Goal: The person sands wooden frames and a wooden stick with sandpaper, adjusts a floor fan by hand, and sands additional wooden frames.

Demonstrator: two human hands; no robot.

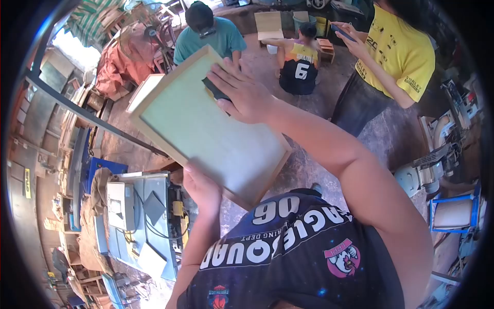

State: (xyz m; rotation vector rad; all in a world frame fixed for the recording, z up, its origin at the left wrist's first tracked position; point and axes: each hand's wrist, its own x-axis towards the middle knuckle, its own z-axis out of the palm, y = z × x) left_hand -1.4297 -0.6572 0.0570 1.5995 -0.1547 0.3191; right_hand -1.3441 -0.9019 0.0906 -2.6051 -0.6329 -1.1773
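Note:
A rectangular wooden panel with a raised pale frame [206, 139] is held up at a slant before my chest. My left hand [203, 189] grips its lower left edge, with the fingers partly hidden by the panel. My right hand [244, 95] lies over the upper right part of the panel, close to the frame's rim. Beneath its fingers is a dark folded piece of sandpaper [215, 89], pressed against the panel's face. The sandpaper's far side is covered by the hand.
A blue work table [154, 206] with a boxy device and cables stands at lower left. One person in teal [221, 36] is beyond the panel, another sits on the floor [299, 64], and one in yellow [396, 56] stands at right. A blue-framed stool [454, 213] is at far right.

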